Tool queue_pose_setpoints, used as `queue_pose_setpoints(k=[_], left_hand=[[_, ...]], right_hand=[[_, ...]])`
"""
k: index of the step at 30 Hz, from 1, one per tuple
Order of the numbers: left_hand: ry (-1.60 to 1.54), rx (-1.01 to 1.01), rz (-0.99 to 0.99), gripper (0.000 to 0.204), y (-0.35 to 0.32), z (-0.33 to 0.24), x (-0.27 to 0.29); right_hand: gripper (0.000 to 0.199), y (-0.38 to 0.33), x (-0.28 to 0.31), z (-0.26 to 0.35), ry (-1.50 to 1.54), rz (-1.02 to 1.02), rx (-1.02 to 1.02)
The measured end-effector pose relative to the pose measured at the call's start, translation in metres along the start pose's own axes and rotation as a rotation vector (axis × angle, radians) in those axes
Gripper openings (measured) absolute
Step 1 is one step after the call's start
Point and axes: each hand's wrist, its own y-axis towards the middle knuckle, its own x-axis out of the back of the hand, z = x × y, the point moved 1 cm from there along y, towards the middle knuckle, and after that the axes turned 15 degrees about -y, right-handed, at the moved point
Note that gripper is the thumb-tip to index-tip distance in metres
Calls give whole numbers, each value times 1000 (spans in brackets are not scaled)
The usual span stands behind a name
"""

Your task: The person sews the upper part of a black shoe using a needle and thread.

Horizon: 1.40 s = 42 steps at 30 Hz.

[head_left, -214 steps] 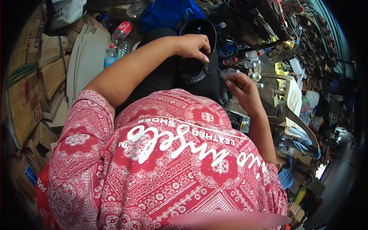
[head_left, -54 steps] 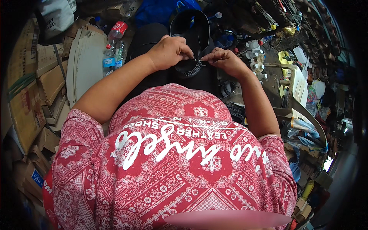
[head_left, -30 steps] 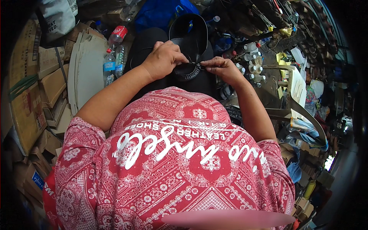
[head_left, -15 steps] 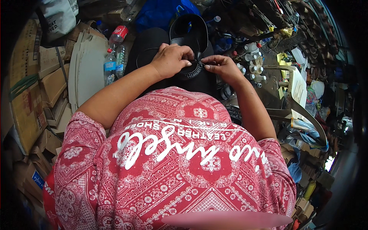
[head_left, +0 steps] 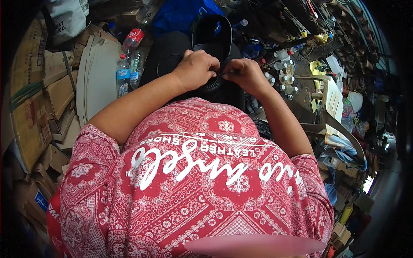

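Note:
A black shoe (head_left: 211, 36) lies in my lap, its open rounded end pointing away from me and a stitched edge nearest my body. My left hand (head_left: 195, 71) rests over the shoe's left side, thumb and fingertips pressed together at its middle. Close beside it, my right hand (head_left: 245, 74) pinches what looks like a thin dark thread at the shoe's right edge. A loop of thin dark thread (head_left: 158, 64) curves over my dark-clad left leg. The shoe's middle is partly hidden by my fingers, and what the left fingertips hold is too small to make out.
On the left stand cardboard pieces (head_left: 60, 94), a pale board (head_left: 98, 77) and several plastic bottles (head_left: 123, 71). A blue bag (head_left: 172, 15) lies beyond the shoe. To my right are several small white-capped bottles (head_left: 286, 77) and a pale chair-like frame (head_left: 333, 99).
The right hand has turned and its fingers have curled in closer to the shoe. My left hand has shifted slightly right. The shoe has tilted a little.

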Motion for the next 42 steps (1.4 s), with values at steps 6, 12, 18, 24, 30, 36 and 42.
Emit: queue_pose_setpoints(k=[6, 12, 18, 24, 30, 36, 42], left_hand=[[170, -157, 84, 6, 2, -7, 15], [188, -49, 55, 5, -13, -7, 26], [-59, 185, 178, 10, 5, -14, 18], [32, 6, 224, 11, 5, 5, 15], [42, 17, 237, 11, 5, 2, 13], [65, 31, 266, 13, 5, 4, 14], [64, 20, 272, 12, 6, 1, 15]], right_hand=[[11, -3, -7, -17, -65, -172, 248], [12, -22, -2, -34, 585, 155, -231], [12, -32, -8, -25, 341, -100, -128], [17, -58, -1, -35, 473, 135, -352], [25, -47, -11, -19, 396, -60, -221], [17, -50, -3, -21, 340, -1, -199], [10, -45, 25, -8, 589, 34, -214]])
